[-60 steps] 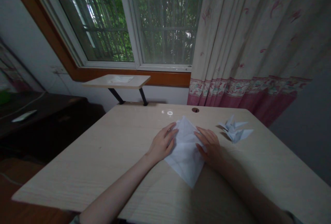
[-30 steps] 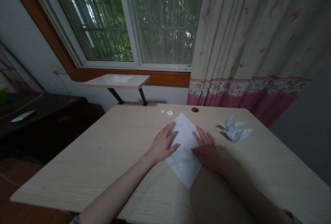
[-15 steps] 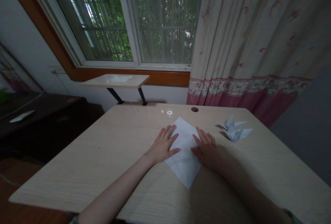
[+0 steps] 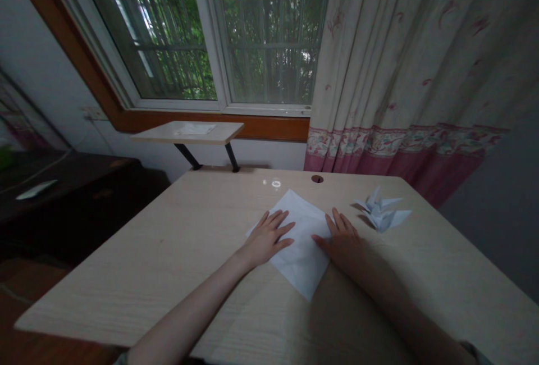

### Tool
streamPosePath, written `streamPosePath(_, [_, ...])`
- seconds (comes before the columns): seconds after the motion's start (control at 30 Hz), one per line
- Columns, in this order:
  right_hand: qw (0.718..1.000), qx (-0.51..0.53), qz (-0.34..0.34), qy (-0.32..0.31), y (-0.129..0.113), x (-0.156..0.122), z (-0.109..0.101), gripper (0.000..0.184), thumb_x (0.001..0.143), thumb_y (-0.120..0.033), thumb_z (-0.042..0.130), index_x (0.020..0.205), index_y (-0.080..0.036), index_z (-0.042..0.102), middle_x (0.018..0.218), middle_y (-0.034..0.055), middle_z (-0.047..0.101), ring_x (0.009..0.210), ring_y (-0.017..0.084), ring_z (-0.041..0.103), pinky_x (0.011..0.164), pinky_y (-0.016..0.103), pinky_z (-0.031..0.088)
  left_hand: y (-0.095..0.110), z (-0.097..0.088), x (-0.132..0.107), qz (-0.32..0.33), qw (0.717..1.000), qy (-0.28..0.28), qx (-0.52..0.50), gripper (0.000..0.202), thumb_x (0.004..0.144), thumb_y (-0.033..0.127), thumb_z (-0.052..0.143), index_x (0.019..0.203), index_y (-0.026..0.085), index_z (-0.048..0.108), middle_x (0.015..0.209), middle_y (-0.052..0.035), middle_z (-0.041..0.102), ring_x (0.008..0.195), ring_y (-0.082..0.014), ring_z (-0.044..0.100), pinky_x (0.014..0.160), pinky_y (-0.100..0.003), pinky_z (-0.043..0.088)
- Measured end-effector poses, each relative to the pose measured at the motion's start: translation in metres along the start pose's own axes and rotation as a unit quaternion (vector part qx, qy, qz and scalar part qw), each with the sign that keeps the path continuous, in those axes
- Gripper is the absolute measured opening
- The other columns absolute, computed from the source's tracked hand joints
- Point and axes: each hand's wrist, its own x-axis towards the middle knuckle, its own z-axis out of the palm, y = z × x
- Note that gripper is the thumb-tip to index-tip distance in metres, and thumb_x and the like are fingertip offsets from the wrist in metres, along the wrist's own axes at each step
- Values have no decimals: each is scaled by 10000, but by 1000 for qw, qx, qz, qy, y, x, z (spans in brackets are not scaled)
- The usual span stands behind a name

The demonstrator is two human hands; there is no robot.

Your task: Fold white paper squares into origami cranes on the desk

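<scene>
Sheet of white paper [image 4: 301, 258], set as a diamond on a pale wood-grain desk [image 4: 126, 281], at the person's 12 o'clock. Left hand [image 4: 266, 240] and right hand [image 4: 342, 240] lie open and flat, fingers spread, gripping nothing, one on each side of the sheet, apparently pinning it still. Folded paper cranes [image 4: 382, 210] sit at the sheet's 2 o'clock, seemingly kept out of the hands' way.

A barred window [image 4: 261, 33] with floral curtains [image 4: 404, 56] overlooks green foliage above a small wall shelf [image 4: 187, 132].
</scene>
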Motion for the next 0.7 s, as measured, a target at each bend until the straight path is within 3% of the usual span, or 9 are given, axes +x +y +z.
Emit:
streamPosePath(0.47, [996, 32, -41, 66, 5, 1, 4, 644, 942, -625, 465, 1280, -95, 607, 1443, 250, 504, 1300, 395, 491, 1041, 524, 419, -3, 3, 0, -12, 999, 4, -31, 527, 980, 597, 451, 1437, 338, 499, 1584, -89, 354, 1461, -285, 340, 1195, -548, 235])
streamPosePath(0.7, [987, 60, -48, 140, 11, 8, -2, 457, 992, -486, 432, 1247, -148, 604, 1475, 201, 458, 1293, 370, 450, 1034, 553, 408, -4, 6, 0, -18, 999, 4, -29, 523, 977, 600, 458, 1435, 350, 501, 1584, -75, 359, 1457, -291, 345, 1202, -542, 223])
